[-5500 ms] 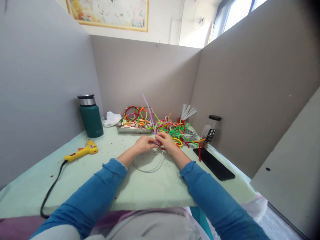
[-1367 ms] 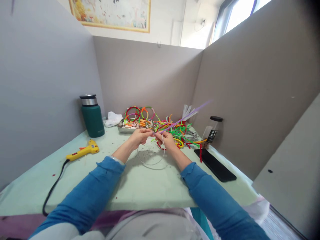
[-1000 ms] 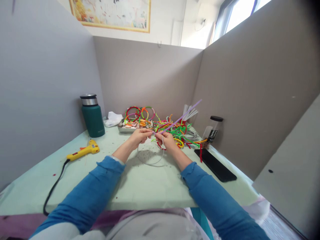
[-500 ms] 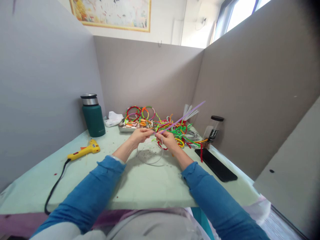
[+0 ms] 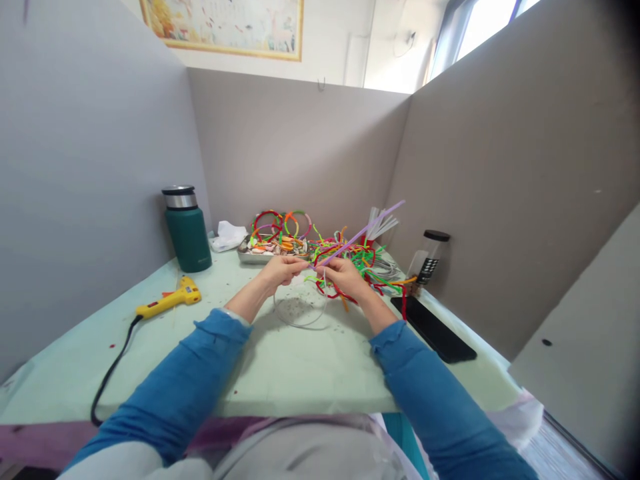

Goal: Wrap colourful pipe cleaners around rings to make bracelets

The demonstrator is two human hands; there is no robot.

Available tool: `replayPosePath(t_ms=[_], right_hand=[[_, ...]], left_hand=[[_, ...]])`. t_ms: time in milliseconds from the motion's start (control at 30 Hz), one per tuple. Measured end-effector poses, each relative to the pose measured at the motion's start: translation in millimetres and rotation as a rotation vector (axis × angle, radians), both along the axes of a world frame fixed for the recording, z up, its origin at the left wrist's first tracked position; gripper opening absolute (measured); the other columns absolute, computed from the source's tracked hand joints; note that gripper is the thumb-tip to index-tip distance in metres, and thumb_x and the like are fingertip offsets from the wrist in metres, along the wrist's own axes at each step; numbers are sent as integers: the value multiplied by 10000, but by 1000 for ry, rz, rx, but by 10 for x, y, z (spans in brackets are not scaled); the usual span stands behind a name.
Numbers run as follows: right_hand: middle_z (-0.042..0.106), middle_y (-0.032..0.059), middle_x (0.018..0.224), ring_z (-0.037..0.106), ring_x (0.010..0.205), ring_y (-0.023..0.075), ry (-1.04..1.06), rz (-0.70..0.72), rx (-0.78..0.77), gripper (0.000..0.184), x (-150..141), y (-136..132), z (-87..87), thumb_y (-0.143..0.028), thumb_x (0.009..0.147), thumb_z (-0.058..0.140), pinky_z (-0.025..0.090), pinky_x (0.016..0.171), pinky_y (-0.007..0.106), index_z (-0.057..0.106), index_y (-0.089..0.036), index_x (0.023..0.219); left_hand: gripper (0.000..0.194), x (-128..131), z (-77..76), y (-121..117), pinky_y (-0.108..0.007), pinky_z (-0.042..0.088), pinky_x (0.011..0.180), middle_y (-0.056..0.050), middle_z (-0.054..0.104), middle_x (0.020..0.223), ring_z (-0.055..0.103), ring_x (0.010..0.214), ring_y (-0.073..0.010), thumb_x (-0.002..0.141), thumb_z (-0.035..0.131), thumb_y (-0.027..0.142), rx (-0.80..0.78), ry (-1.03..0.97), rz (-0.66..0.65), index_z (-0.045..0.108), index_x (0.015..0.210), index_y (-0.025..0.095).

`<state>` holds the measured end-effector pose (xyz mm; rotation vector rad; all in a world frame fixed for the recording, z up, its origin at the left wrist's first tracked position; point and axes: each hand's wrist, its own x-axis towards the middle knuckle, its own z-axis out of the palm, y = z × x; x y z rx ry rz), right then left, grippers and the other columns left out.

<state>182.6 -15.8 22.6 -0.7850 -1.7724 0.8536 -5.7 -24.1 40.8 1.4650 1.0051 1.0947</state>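
My left hand pinches the near end of a purple pipe cleaner together with a thin pale wire hoop. Close beside it, my right hand is closed in a pinch at the same spot, its fingertips on the pipe cleaner. The long free end of the pipe cleaner slants up and to the right, past the right hand. Below both hands hangs the round hoop, just over the tabletop. How the pipe cleaner meets the wire is hidden by the fingertips.
Behind the hands lie a metal tray of small pieces, several colourful rings and a heap of pipe cleaners. A yellow glue gun and green bottle stand left. A black phone and clear jar are right.
My right hand has shifted slightly to the right and turned a little. The tip of the purple pipe cleaner has moved slightly left. My left hand keeps its pinch.
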Motion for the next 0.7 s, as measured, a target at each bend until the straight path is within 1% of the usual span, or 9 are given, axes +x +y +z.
replayPosePath(t_ms=[133,300,367,433,500,567,633,700], right_hand=[[497,-28,540,372,485,74,-53,5,18,291,44,2,34,-424,710,612,275,467,218,637,-135,688],[461,-33,517,374,482,77,-70,94,7,337,106,18,61,-466,737,582,286,481,225,586,-143,639],[459,-31,521,380,491,80,-68,95,18,345,107,9,81,-469,744,575,293,492,228,561,-150,613],[449,-31,520,372,495,83,-73,66,51,351,88,-11,106,-470,753,562,284,493,230,546,-155,598],[430,-30,521,356,500,87,-104,13,123,352,53,-39,130,-465,760,556,268,491,235,540,-159,587],[427,-21,535,358,519,95,-157,-46,244,349,6,-69,146,-449,771,552,270,505,242,535,-162,572],[459,0,575,387,558,111,-209,-80,384,338,-46,-97,150,-423,794,540,297,543,253,541,-166,575],[494,22,628,418,606,129,-252,-76,491,319,-93,-118,143,-403,818,521,328,592,264,557,-173,600]], left_hand=[[368,-4,-16,16,-209,110,397,50,420,519,226,396,-15,569,749,409,-10,24,-9,665,779,118],[369,0,-11,6,-210,107,402,46,422,519,229,402,-18,558,754,416,-17,49,-31,668,765,122],[363,0,-1,-2,-210,107,404,47,415,514,230,403,-20,559,753,415,-24,57,-41,668,756,123],[357,-1,5,-4,-209,108,406,48,411,512,229,402,-20,562,751,414,-30,62,-45,669,758,127],[354,-1,7,-4,-209,107,406,49,407,510,226,400,-21,563,749,413,-29,72,-34,670,759,129],[351,4,6,-5,-208,111,404,48,406,511,235,399,-22,562,747,413,-22,93,-15,667,747,126],[345,12,8,-11,-208,118,401,45,415,515,247,396,-23,562,743,413,-17,119,6,654,722,121],[339,22,15,-23,-208,121,399,44,422,513,250,389,-22,563,740,408,-14,138,21,644,712,120]])
